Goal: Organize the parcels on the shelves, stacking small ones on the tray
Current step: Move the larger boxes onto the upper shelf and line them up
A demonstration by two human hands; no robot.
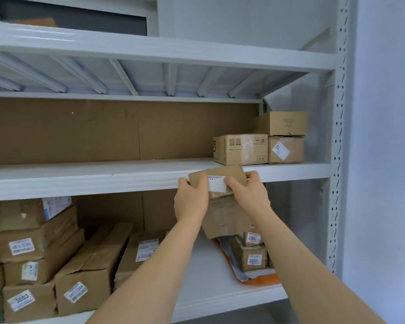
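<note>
Both hands (191,202) (248,195) clutch one creased brown parcel (222,211), white-labelled.

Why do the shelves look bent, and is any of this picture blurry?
Head view: the wide-angle lens bows the shelf edge and tilts the upright post. Light is soft and even, bluish on the metal, with no harsh glare. The held parcel and both hands, left hand and right hand, are slightly smeared; label print on the lower boxes is hard to read.

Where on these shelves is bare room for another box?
The middle shelf is bare from its left end to the three boxes at right. Below, a strip lies between the long boxes and the tray; the lower left is crowded.
</note>
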